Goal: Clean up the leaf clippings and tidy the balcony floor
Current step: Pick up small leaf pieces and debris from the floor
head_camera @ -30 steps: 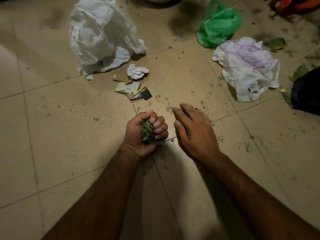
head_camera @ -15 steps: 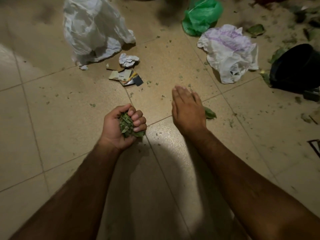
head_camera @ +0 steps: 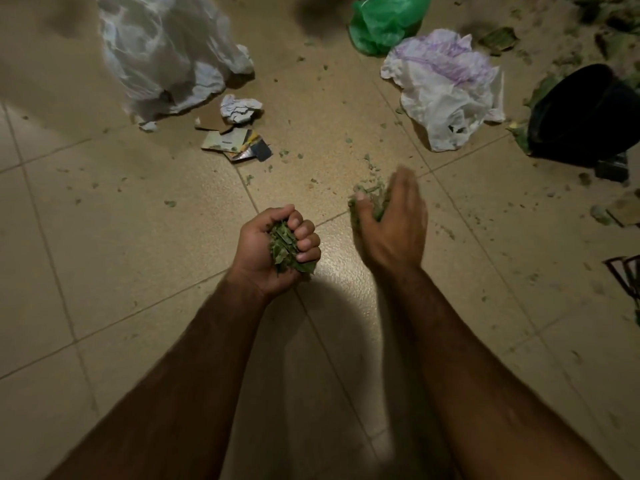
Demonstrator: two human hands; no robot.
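Note:
My left hand (head_camera: 275, 249) is curled into a fist around a bunch of green leaf clippings (head_camera: 284, 244), palm turned up, held just above the beige tiled floor (head_camera: 138, 258). To its right, my right hand (head_camera: 393, 223) stands on its edge on the floor, fingers straight and together, cupped against a small heap of loose clippings (head_camera: 369, 195). That hand is blurred. Small green leaf bits (head_camera: 289, 154) lie scattered over the tiles beyond both hands.
A white plastic bag (head_camera: 166, 50) lies at the far left, with a crumpled paper ball (head_camera: 240, 109) and cardboard scraps (head_camera: 235, 145) beside it. A green bag (head_camera: 384, 20), a white-and-purple bag (head_camera: 446, 84) and a black pot (head_camera: 588, 112) sit at the far right.
My right hand has turned from flat on the floor onto its edge and swept loose clippings into a small heap. My left hand still holds its bunch.

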